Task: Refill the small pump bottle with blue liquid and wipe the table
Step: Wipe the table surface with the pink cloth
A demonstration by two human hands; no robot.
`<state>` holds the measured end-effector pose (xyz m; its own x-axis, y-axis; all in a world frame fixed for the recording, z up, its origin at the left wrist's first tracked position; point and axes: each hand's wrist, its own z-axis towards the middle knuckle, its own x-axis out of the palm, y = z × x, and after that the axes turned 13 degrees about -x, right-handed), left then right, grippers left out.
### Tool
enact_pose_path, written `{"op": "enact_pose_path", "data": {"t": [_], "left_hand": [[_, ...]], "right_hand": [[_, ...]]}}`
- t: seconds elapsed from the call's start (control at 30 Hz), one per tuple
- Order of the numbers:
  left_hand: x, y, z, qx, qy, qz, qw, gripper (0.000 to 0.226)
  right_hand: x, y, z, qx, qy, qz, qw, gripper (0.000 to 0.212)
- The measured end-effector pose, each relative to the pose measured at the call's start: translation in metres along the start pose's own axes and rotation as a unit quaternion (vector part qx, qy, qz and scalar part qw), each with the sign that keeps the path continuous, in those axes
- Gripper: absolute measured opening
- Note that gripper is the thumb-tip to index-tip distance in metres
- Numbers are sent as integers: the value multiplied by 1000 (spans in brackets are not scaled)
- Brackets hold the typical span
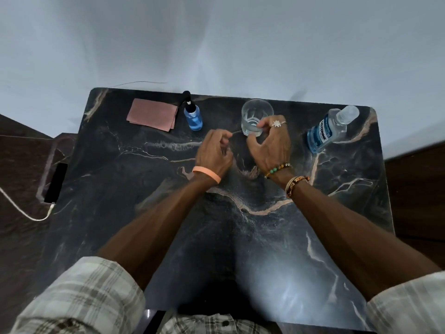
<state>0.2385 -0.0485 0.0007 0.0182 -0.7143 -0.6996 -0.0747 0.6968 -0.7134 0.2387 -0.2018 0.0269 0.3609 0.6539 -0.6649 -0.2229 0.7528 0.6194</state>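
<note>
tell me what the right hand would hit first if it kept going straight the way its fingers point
Most likely the clear glass: the right hand points away from the person, and its fingers lie right at the glass's near wall. Whether they touch it, this single view does not settle.

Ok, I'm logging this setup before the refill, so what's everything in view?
table: one, black marble with pale veins, under everything
cloth: one, pink, folded, far left
pump bottle: one, blue liquid, black pump, right of cloth
glass: one, clear, far centre
mouthwash bottle: one, blue liquid, clear cap, far right
phone: one, black, white cable, left of table
thin strand: one, pale, unidentifiable, between hands
left hand: orange wristband, pinches strand
right hand: ring, bead bracelets, beside glass; grip unclear
</note>
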Motion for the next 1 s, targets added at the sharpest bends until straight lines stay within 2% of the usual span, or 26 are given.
{"op": "enact_pose_path", "data": {"t": [0.13,0.27,0.43,0.53,0.6,0.87,1.0], "left_hand": [[-28,36,2,-40,-42,20,998,24],[-58,66,10,-107,-92,22,990,23],[-92,100,28,-162,-133,21,978,31],[-108,119,46,-202,-120,35,971,42],[-113,127,61,-218,-99,48,970,48],[-113,150,115,-269,29,110,956,67],[-106,153,120,-240,47,144,959,59]], "right_hand": [[24,27,0,-64,28,53,996,13],[50,55,1,-112,97,112,983,19],[94,88,5,-132,269,108,948,37],[126,101,7,-143,353,62,923,47],[143,106,9,-133,378,40,915,52],[205,114,24,-88,401,-22,912,61],[217,114,23,-48,415,-44,907,60]]}}
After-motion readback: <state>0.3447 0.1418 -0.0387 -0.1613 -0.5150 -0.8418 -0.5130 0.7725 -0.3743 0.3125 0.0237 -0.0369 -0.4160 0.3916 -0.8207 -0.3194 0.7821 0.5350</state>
